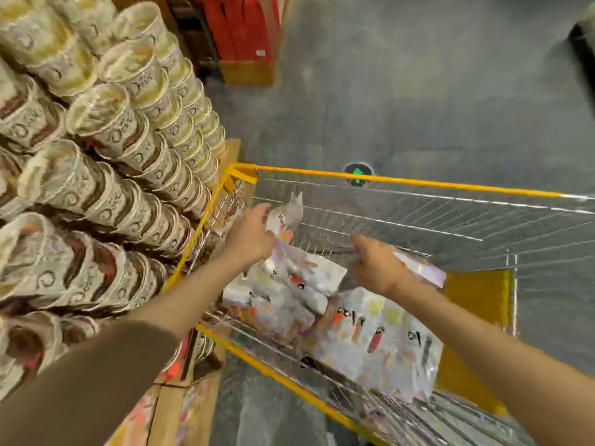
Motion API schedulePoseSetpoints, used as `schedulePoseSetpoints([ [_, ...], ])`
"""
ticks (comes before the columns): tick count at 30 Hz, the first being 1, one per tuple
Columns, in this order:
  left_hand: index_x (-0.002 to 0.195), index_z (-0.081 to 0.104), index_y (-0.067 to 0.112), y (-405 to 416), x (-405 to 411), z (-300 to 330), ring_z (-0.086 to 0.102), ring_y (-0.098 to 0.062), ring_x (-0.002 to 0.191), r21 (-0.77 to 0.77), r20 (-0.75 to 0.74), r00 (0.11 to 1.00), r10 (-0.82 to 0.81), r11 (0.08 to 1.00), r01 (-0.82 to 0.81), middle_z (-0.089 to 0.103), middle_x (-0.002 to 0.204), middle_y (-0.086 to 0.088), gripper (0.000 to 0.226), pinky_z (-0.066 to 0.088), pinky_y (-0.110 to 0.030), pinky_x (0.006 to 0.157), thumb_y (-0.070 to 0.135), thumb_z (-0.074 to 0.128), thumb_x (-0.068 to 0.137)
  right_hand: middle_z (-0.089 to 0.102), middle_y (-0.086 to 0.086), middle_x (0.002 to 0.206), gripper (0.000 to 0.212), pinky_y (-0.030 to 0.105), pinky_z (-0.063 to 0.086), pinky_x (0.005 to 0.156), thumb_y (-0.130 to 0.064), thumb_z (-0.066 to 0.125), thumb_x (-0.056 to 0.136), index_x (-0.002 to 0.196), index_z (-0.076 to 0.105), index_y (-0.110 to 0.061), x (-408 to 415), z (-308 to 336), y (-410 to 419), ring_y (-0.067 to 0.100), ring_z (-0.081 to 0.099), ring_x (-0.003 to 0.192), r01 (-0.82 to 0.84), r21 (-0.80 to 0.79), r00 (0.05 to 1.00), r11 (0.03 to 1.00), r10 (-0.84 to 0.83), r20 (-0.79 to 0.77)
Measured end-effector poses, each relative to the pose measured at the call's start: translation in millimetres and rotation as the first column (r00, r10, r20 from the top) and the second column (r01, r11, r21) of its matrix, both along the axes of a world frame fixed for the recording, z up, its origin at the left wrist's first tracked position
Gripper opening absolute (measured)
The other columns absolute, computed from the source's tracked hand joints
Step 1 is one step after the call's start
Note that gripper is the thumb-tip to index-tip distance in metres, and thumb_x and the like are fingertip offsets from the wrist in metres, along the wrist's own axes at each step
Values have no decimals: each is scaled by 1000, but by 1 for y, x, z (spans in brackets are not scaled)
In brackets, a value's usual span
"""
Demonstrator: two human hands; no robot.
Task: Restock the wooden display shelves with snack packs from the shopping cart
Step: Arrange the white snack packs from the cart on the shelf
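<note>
Nearest the camera, a brown sleeve leads to the left hand, reaching into the shopping cart. Its grip looks curled onto a white snack pack at the far left corner, though blur hides the fingers. Further right, the right hand pinches another pack by its edge. More packs lie heaped in the near end of the cart. To lift cleanly, each hand probably wants a firm hold on the pack's seam, clear of the wire wall. Stacked bowl noodles fill the display on the left.
</note>
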State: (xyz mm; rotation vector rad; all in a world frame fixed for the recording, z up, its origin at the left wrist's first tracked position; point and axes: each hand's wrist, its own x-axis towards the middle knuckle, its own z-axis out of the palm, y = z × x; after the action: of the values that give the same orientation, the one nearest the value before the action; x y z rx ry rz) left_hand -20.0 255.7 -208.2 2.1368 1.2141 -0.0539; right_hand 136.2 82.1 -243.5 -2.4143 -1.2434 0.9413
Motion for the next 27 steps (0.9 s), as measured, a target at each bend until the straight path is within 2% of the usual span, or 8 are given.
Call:
schedulePoseSetpoints([
  [2,141,39,14,25,19,-24,42,-29,129,21,-87,995,-49,998,51,44,140,-11,59,34,-34,102,9,59,85,57,20,119,34,34,42,78,-13,59,83,116,47,-13,-2,-28,28,35,55,110,-9,-86,999,996,6,-36],
  [4,145,33,15,42,34,-46,34,-28,135,-22,-147,979,-138,990,136,34,146,-10,65,30,-35,107,15,62,86,51,16,132,56,35,45,90,-18,59,85,137,38,-16,-7,-55,46,32,50,120,-12,-154,996,988,-2,-87],
  [6,139,38,14,55,49,-73,38,-28,131,-64,-194,954,-228,974,219,39,141,-10,59,31,-31,103,18,63,86,51,16,132,58,35,44,93,-19,57,86,140,33,-12,-12,-81,60,33,50,122,-40,-225,992,974,11,-126],
  [9,126,51,17,64,66,-102,54,-32,114,-35,-354,872,-337,937,348,55,123,-9,42,45,-38,88,24,61,86,58,16,123,54,36,47,90,-16,54,87,138,36,-12,-21,-108,72,34,54,116,-62,-309,990,949,19,-142],
  [13,123,57,17,72,84,-121,61,-32,109,15,-509,779,-365,902,432,62,118,-10,41,51,-41,82,11,61,82,60,11,122,42,37,45,90,-16,52,89,130,46,-20,-25,-126,80,31,54,114,-58,-328,998,943,61,-2],
  [19,109,67,19,90,76,-124,62,-35,105,154,-493,801,-340,872,465,68,110,-10,31,51,-40,82,3,57,85,66,5,108,23,41,31,102,-21,47,93,111,59,-24,-32,-135,83,26,59,104,-101,-423,981,900,161,109],
  [23,112,55,18,93,54,-119,62,-36,96,168,-354,884,-305,909,381,68,102,-13,34,50,-41,77,-3,52,85,68,3,102,28,41,30,105,-12,47,92,117,55,-19,-37,-129,81,23,63,99,-142,-464,947,874,257,195],
  [27,104,66,12,88,43,-112,63,-36,95,164,-335,912,-237,939,304,68,99,-14,21,53,-42,77,5,56,87,69,7,106,27,34,48,85,-1,49,91,114,59,-11,-42,-109,75,26,66,99,-224,-459,923,860,338,183],
])
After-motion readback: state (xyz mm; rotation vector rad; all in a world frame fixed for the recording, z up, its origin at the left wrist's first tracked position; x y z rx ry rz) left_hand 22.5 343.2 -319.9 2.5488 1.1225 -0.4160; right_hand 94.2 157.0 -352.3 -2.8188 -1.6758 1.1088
